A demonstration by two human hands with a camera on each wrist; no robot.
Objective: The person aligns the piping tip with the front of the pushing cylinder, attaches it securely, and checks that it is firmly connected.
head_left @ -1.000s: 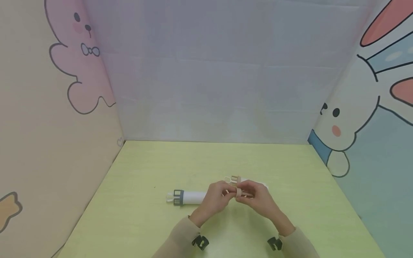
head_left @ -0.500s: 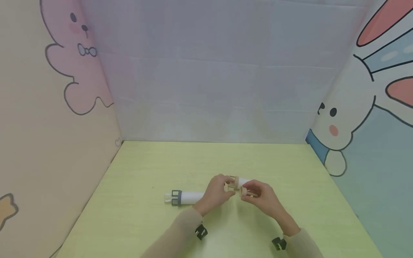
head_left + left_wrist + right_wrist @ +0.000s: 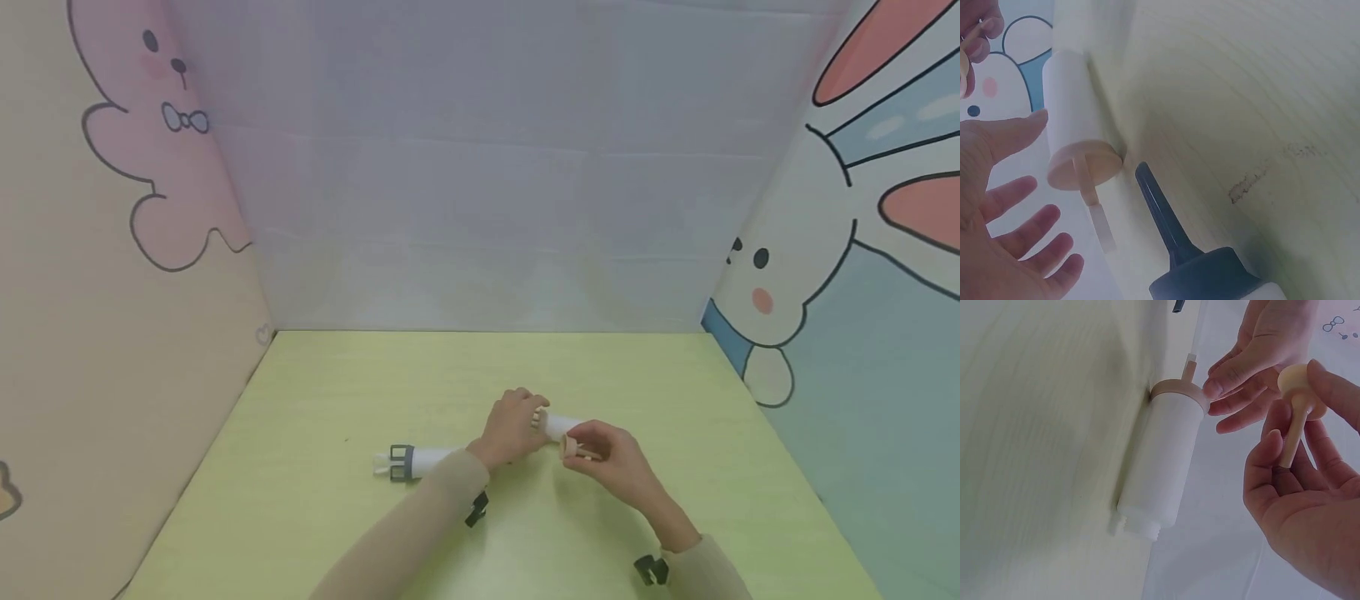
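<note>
My right hand [image 3: 617,467] pinches a small beige piece [image 3: 1298,403] with a round cup-like head and a straight stem. Behind it a white cylinder [image 3: 1163,459] lies on its side on the table, a beige collar [image 3: 1085,165] with a prong at one end and a narrower ribbed neck at the other. My left hand [image 3: 513,429] reaches to the collar end, fingers spread and loosely bent; in the right wrist view its thumb tip is at the collar's rim, and I cannot tell whether it touches. From the head, this hand hides most of the collar.
A second white cylinder [image 3: 433,461] with a dark grey pronged collar [image 3: 402,462] lies under my left forearm, its right end hidden. Pale clear tips [image 3: 381,463] stick out of it. The pale green table [image 3: 337,392] meets printed cloth walls at the back and sides.
Both hands were together on the small beige piece. My left hand has let go of it and moved up to the white cylinder's collar. The right hand keeps the piece, slightly further right.
</note>
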